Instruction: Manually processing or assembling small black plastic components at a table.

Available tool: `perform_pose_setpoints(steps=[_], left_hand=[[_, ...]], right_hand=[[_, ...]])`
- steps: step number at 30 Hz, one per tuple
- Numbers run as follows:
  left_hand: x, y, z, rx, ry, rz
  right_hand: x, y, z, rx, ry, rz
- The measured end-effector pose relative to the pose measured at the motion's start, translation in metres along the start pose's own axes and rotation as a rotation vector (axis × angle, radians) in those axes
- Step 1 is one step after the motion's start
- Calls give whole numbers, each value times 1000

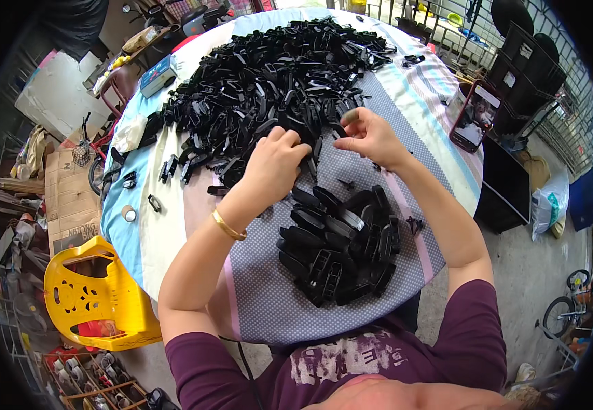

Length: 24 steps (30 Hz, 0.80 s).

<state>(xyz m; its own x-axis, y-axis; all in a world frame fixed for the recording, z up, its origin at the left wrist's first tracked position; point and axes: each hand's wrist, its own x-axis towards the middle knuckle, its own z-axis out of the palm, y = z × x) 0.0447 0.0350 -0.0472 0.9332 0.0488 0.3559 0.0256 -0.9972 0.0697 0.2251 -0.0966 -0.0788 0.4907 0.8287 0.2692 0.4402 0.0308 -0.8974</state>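
A large heap of small black plastic pieces (262,75) covers the far half of the round table. At its near edge my left hand (274,167) is closed, its fingers curled down; what they hold is hidden beneath them. My right hand (373,140) is just to the right, thumb and forefinger apart, beside a black piece (337,130) at the heap's edge. A dark covering wraps one of its fingertips. Nearer my body lies a smaller group of longer, curved black plastic parts (341,246), some side by side. A gold bangle circles my left wrist.
The patterned tablecloth (255,301) covers the table (406,301). A phone (476,115) stands at the right edge, a blue box (158,76) at the far left. A small round cup (128,214) sits on the left. A yellow chair (98,294) stands beside the table; black crates (525,68) stand right.
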Motion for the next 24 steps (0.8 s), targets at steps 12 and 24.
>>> perform_pose_setpoints(steps=[12, 24], left_hand=[[23, -26, 9, -56, 247, 34], [-8, 2, -6, -1394, 122, -479]], right_hand=[[-9, -27, 1, 426, -146, 115], [-22, -44, 8, 929, -98, 214]])
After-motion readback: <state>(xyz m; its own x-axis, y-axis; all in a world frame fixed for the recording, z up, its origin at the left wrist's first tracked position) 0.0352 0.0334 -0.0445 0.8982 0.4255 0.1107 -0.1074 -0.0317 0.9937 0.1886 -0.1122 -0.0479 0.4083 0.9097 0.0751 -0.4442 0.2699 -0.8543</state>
